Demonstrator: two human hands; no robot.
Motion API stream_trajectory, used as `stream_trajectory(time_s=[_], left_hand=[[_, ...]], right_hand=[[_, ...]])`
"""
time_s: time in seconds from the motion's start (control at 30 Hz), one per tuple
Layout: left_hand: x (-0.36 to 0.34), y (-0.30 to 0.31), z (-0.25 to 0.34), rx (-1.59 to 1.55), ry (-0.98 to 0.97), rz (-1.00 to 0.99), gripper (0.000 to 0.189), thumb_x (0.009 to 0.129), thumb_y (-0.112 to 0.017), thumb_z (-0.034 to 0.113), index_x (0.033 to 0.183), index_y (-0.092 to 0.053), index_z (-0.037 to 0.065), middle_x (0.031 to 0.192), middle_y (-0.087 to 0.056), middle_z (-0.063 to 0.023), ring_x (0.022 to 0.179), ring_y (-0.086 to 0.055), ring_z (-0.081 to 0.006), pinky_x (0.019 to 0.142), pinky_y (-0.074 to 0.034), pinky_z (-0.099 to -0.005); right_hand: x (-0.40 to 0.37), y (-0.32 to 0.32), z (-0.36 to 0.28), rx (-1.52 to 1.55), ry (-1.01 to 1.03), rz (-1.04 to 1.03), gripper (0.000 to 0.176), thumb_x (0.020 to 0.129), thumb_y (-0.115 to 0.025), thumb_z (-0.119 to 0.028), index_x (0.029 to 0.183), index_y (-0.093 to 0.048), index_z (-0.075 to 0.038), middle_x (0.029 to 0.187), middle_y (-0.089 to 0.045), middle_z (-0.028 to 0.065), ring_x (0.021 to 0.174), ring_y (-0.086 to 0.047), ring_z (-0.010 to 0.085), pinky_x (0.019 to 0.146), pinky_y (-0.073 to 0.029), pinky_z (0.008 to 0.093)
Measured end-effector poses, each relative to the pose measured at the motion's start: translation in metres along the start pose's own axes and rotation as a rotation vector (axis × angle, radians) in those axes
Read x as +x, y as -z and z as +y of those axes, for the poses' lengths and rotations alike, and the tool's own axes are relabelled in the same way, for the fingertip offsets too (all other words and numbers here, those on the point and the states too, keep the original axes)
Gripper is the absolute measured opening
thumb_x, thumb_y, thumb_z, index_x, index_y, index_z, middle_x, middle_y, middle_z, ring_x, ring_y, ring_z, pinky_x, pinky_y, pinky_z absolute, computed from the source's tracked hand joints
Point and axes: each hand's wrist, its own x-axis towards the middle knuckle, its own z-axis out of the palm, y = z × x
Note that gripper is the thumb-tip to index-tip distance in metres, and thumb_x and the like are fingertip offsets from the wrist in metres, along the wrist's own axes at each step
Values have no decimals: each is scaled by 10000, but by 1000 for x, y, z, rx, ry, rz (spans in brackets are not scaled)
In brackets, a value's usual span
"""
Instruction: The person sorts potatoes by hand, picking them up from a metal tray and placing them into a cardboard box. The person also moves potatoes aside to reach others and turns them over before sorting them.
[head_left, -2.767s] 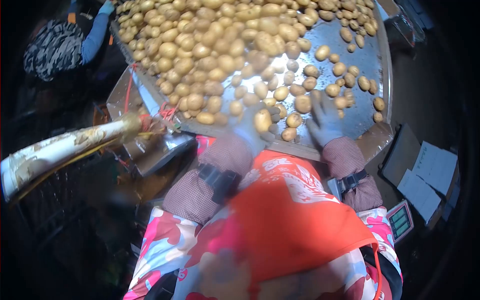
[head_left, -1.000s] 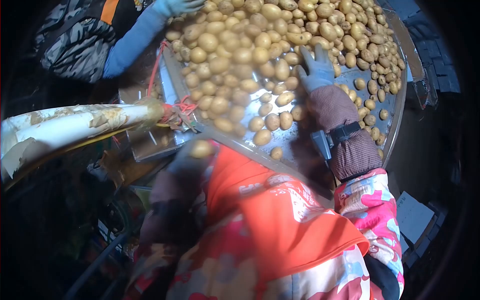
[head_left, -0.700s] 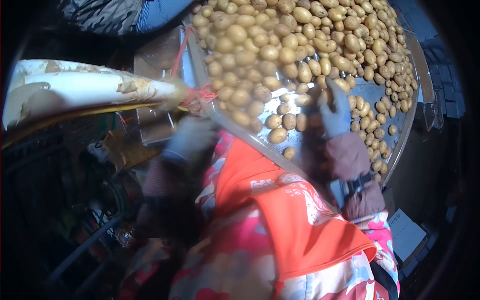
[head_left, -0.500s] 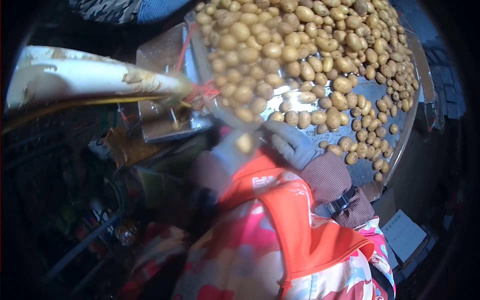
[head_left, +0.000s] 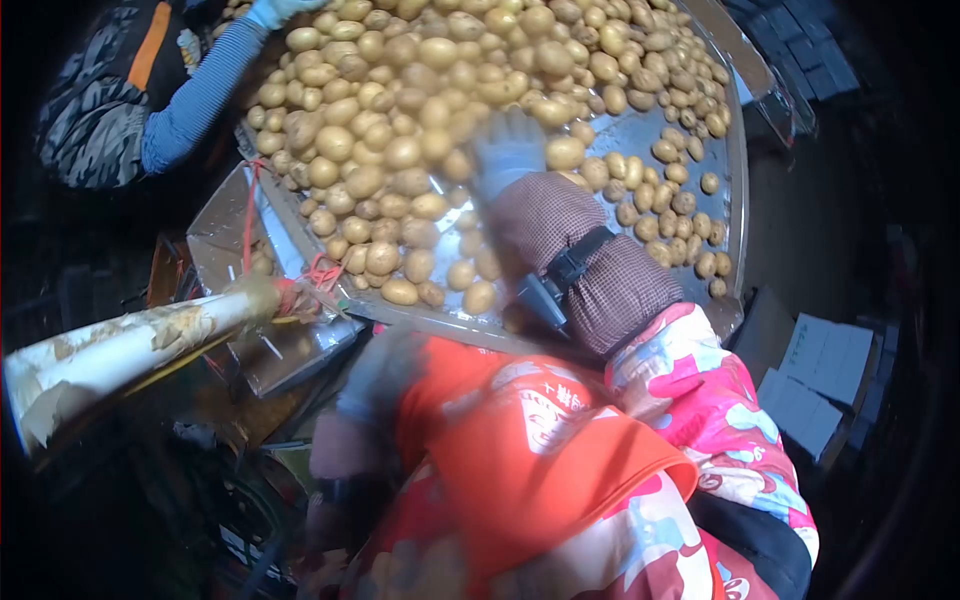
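Observation:
Many yellow-brown potatoes (head_left: 402, 152) lie heaped and scattered over a metal sorting table (head_left: 625, 140). My right hand (head_left: 508, 150), in a grey-blue glove, reaches in among them. Its fingers look stretched out over the potatoes, though motion smears them. Nothing shows in its grip. Below the table's near edge, my left hand (head_left: 378, 375) hangs by the orange apron (head_left: 530, 450), gloved in the same colour. Blur hides its fingers, so whether it holds anything cannot be told.
A worn white pole (head_left: 130, 355), tied with red string, juts in from the left beside a plastic-lined cardboard box (head_left: 225, 235). At upper left, a co-worker's striped sleeve (head_left: 200, 110) and gloved hand (head_left: 280, 10) are at the table. White-topped boxes (head_left: 815, 365) stand right.
My right hand has moved from the near edge forward into the potatoes. My left hand, which had a potato by it, has dropped back left. The view has shifted, bringing the co-worker's arm in.

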Motion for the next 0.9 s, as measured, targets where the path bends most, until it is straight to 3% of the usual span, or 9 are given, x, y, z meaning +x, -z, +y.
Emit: stream_trajectory(time_s=[0.3,0.43,0.57,0.63,0.67,0.7,0.8,0.87,0.9], left_hand=[[47,-91,5,601,44,-45,457,1068,-432,288,1443,-427,27,1356,-572,-140,1182,-606,-217,966,-510,-321],[52,-154,9,-40,122,264,529,1059,-427,392,1456,-439,43,1388,-557,-119,1243,-583,-241,1001,-496,-319],[52,-88,-12,561,-90,216,278,990,-531,423,1014,-646,171,928,-668,-57,827,-661,-255,743,-551,-318],[7,-11,-2,370,-193,102,282,979,-538,440,986,-657,184,905,-670,-76,818,-662,-284,687,-557,-340],[-17,19,22,-513,40,-6,274,975,-545,429,989,-662,182,924,-678,-93,835,-669,-288,670,-557,-353],[-40,39,53,-472,107,-332,308,968,-552,397,1035,-669,121,1018,-677,-128,914,-671,-277,753,-577,-386],[-82,100,107,-508,-677,931,384,954,-557,352,1141,-631,24,1096,-660,-173,1069,-638,-290,934,-557,-454],[-77,113,125,-423,-787,1363,383,955,-547,282,1199,-592,-9,1152,-666,-164,1142,-616,-291,1014,-519,-463],[-75,109,112,-476,-679,1028,445,952,-569,335,1238,-576,-7,1233,-638,-176,1168,-603,-314,1020,-514,-466]], right_hand=[[-92,-23,-6,119,236,-25,284,778,-648,-148,1056,-703,-161,1134,-641,111,1021,-619,302,825,-511,429],[-123,55,-20,824,-148,-56,244,882,-639,-179,1111,-695,-113,1069,-667,172,1009,-635,363,858,-521,452],[-166,69,-31,1089,398,-173,261,891,-637,-151,1137,-671,-72,1024,-659,179,954,-634,374,841,-510,446],[-176,60,-9,1100,490,8,283,856,-640,-91,1137,-655,-59,994,-653,191,960,-632,377,855,-509,447],[-179,52,7,931,280,17,317,828,-635,-57,1145,-650,-59,1008,-651,187,976,-632,374,865,-508,447],[-181,45,29,757,78,17,355,800,-629,-23,1152,-644,-59,1022,-648,183,991,-633,371,876,-507,448],[-183,39,81,208,-135,145,599,708,-700,-37,1287,-594,-148,1292,-570,134,1142,-565,362,944,-488,467],[-171,32,91,166,-92,-19,681,674,-730,-49,1320,-569,-193,1338,-540,114,1173,-548,361,965,-478,470],[-161,34,87,148,-68,-92,723,658,-745,-55,1337,-556,-216,1361,-526,105,1188,-539,361,975,-473,471]])
